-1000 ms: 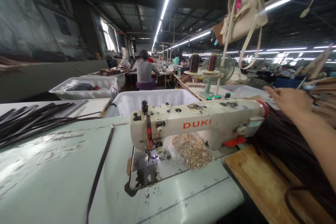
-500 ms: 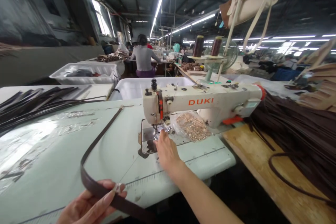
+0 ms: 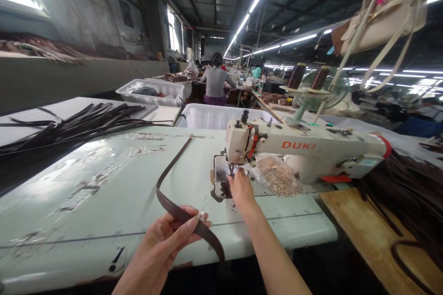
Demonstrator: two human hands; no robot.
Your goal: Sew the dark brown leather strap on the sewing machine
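Now the left hand [image 3: 166, 244] has lifted higher, fingers pinched on the brown strap [image 3: 180, 179], which runs long-ways up the desk [image 3: 104, 193], while the right hand [image 3: 241, 190], fingers together, sits nearer the sewing machine [image 3: 297, 147] needle.

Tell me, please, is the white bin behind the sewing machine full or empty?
Empty as far as visible: the white bin shows only bare inner walls; its bottom is hidden.

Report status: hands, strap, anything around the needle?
Left hand pinching brown strap. Right hand at sewing machine needle. Bag of metal rings beside it.
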